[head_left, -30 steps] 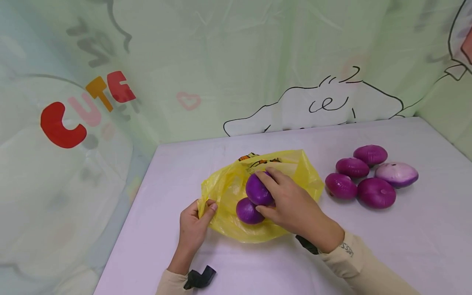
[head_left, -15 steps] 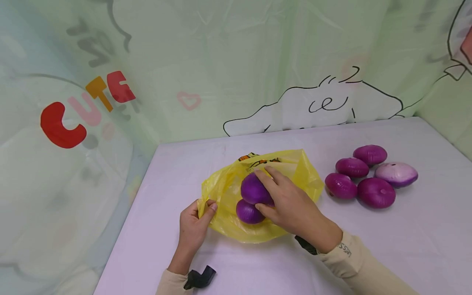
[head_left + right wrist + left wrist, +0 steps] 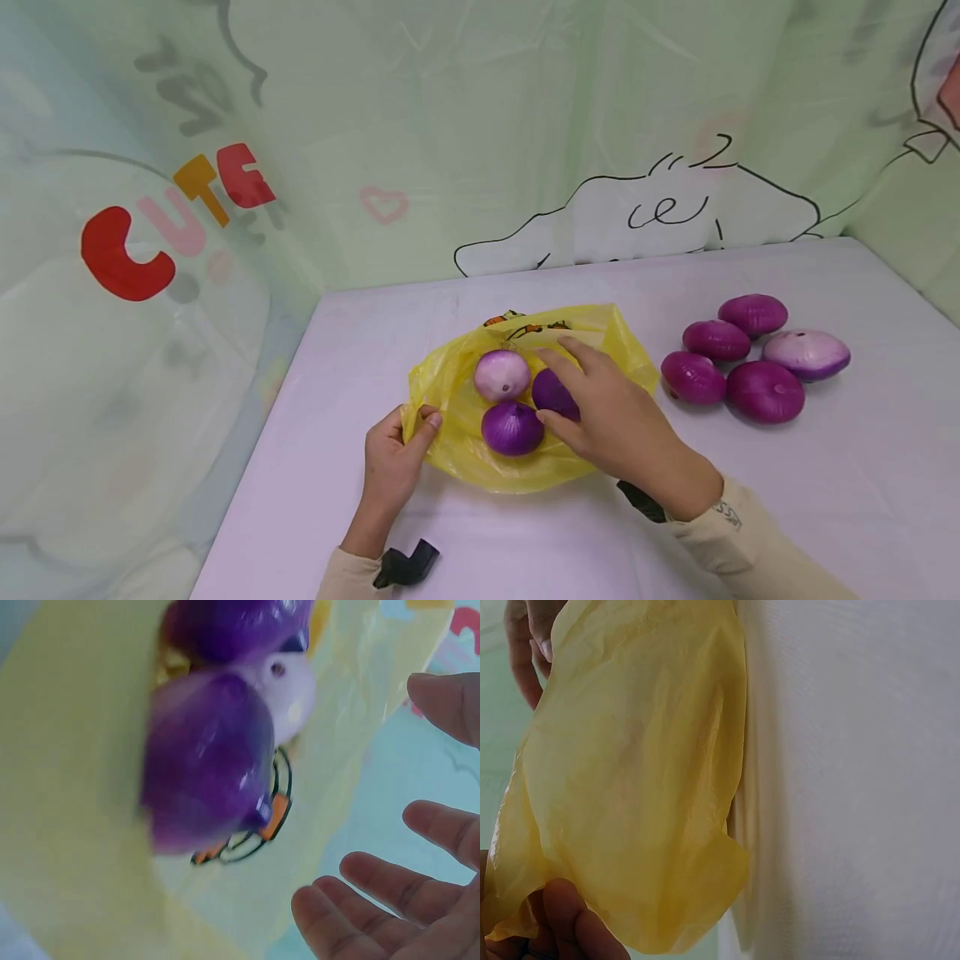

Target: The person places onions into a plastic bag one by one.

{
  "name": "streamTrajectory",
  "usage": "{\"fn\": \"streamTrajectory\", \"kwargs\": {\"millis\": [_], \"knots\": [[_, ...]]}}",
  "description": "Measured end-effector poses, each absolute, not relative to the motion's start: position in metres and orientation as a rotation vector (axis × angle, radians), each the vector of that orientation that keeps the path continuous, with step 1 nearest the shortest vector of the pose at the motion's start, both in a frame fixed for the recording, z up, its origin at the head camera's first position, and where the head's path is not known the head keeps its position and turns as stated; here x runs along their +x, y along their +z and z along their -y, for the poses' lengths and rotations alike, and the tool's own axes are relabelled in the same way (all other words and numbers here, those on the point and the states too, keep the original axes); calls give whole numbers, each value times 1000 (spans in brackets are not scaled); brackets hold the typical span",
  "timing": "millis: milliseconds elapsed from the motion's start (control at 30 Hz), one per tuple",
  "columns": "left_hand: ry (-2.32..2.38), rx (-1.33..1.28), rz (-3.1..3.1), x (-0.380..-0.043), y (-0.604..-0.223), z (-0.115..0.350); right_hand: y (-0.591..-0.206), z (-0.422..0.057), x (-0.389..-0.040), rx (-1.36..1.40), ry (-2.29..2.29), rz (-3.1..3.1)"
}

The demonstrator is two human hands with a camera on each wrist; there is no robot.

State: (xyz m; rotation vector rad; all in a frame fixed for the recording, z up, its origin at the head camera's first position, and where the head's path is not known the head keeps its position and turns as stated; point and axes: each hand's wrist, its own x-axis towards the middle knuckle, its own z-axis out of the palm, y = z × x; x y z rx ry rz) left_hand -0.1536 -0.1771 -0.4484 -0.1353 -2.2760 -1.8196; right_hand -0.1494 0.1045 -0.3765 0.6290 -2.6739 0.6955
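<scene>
A yellow plastic bag (image 3: 453, 458) lies on the table with its mouth spread wide. My left hand (image 3: 396, 457) pinches its left rim between thumb and fingers; the left wrist view shows those fingers (image 3: 566, 915) at the bag's edge. Inside sit a pale purple-white onion (image 3: 501, 375), a dark purple onion (image 3: 512, 428) in front of it, and another purple onion (image 3: 553, 393) to the right. My right hand (image 3: 618, 417) hovers over that last onion, partly covering it. The right wrist view has its fingers (image 3: 397, 885) spread and apart from the purple onion (image 3: 214, 750).
To the right of the bag, several onions rest in a cluster on the white table (image 3: 847, 500): magenta ones (image 3: 766, 392) and a pale purple-white one (image 3: 806, 354). Behind the table hangs a printed green curtain (image 3: 420, 125).
My right hand has let go of an onion in the bag and drawn back rightward with fingers opened. The pale onion now shows at the left. The left hand stays put.
</scene>
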Motion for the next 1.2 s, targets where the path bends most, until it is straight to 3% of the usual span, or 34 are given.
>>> {"fn": "streamTrajectory", "kwargs": {"millis": [1200], "knots": [[-1821, -120, 2287, -153, -449, 176, -404, -271, -133, 43, 640, 2907]]}}
